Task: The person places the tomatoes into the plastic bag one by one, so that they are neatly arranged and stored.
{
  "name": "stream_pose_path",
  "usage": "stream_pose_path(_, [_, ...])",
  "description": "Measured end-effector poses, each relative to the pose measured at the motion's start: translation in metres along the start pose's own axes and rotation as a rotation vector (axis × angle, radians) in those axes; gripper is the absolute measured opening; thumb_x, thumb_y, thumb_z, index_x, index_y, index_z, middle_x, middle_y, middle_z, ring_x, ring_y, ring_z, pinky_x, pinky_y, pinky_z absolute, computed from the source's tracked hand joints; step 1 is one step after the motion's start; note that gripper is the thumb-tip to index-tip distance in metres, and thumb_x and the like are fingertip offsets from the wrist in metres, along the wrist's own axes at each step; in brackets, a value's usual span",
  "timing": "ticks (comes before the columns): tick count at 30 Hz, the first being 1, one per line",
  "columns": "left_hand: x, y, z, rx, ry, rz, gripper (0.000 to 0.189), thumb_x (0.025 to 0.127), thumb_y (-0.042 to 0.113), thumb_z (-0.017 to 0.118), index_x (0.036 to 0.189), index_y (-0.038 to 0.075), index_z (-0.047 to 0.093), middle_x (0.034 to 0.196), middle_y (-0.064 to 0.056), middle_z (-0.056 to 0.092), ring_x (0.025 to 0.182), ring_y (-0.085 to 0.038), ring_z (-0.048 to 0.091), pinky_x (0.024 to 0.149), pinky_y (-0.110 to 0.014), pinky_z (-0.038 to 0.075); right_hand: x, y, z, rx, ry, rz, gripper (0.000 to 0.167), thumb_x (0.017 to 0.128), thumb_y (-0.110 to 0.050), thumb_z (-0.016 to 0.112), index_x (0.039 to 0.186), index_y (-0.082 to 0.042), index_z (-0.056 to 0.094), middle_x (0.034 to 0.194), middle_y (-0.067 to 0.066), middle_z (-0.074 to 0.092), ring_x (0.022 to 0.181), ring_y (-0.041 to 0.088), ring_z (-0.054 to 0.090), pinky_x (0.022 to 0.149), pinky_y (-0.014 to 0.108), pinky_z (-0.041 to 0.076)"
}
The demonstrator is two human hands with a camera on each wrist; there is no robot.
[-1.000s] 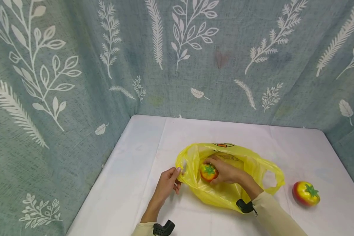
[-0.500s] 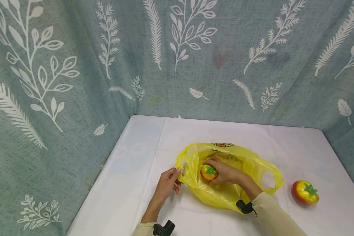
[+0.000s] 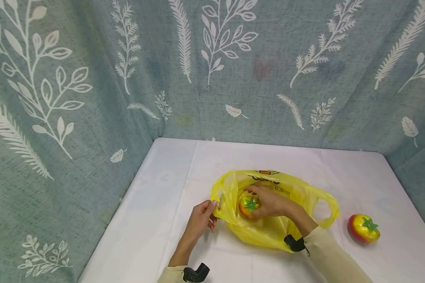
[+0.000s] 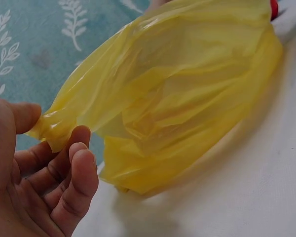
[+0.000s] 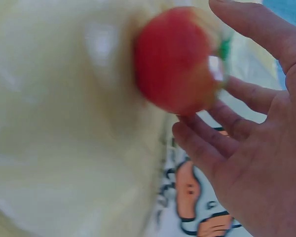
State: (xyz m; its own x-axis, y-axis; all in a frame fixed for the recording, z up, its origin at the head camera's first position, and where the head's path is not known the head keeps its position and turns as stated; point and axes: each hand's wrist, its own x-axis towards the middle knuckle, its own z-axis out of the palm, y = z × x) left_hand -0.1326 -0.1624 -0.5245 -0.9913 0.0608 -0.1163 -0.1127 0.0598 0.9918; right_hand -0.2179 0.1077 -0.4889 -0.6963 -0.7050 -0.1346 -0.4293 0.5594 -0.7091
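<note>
A yellow plastic bag (image 3: 255,234) lies with its mouth spread on the table. My left hand (image 3: 200,218) pinches the bag's left handle between thumb and fingers; the left wrist view shows the thin film bunched at the fingertips. Inside the bag is a red-and-yellow toy tomato (image 3: 246,206) with a green leafy top. My right hand (image 3: 270,202) is reaching into the bag beside this tomato. In the right wrist view, its fingers (image 5: 202,148) are spread behind the tomato (image 5: 175,59), and the thumb stands away from it.
A second toy tomato (image 3: 361,228) sits on the white table (image 3: 156,196), right of the bag. The bag's other handle (image 3: 334,208) stands loose on the right. A blue-green curtain (image 3: 212,102) with white leaf prints hangs behind and along the left.
My right hand's fingers have loosened and spread off the tomato in the bag. The left hand keeps its pinch on the handle. The head view has shifted slightly.
</note>
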Motion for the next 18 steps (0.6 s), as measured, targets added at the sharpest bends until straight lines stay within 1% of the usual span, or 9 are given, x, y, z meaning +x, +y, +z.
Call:
stream_pose_path(4, [0.0,0.002,0.001,0.003,-0.003,0.006,0.043,0.105,0.04,0.055,0.101,-0.002,0.066,0.067,-0.014,0.059,0.052,-0.017,0.053,0.043,-0.026,0.05,-0.004,-0.01,-0.013,-0.024,0.006,-0.018,0.077,0.087,-0.029,0.081,0.149,-0.002,0.044,0.142,0.019,0.05,0.128,0.037,0.05,0.104,0.055,0.044])
stream_pose_path(10, [0.0,0.004,0.002,-0.002,0.004,0.006,0.042,0.105,0.038,0.056,0.101,-0.002,0.066,0.069,-0.014,0.06,0.052,-0.017,0.054,0.043,-0.025,0.05,-0.013,-0.026,-0.029,0.015,0.027,-0.044,0.075,0.091,-0.036,0.077,0.151,-0.006,0.043,0.146,0.015,0.049,0.133,0.035,0.047,0.108,0.055,0.041])
stream_pose_path(15, [0.0,0.003,0.002,-0.003,0.007,0.011,0.042,0.105,0.039,0.056,0.1,-0.002,0.066,0.066,-0.011,0.058,0.052,-0.017,0.053,0.042,-0.025,0.05,-0.025,-0.043,-0.045,0.012,0.096,-0.069,0.075,0.091,-0.039,0.077,0.151,-0.009,0.044,0.146,0.01,0.05,0.133,0.031,0.049,0.108,0.054,0.042])
stream_pose_path(18, [0.0,0.003,0.001,-0.004,0.003,0.012,0.042,0.105,0.038,0.056,0.101,-0.002,0.066,0.068,-0.013,0.059,0.052,-0.017,0.054,0.043,-0.025,0.05,-0.035,-0.052,-0.054,0.006,0.151,-0.092,0.071,0.091,-0.043,0.076,0.148,-0.009,0.048,0.142,0.008,0.054,0.131,0.029,0.052,0.107,0.053,0.043])
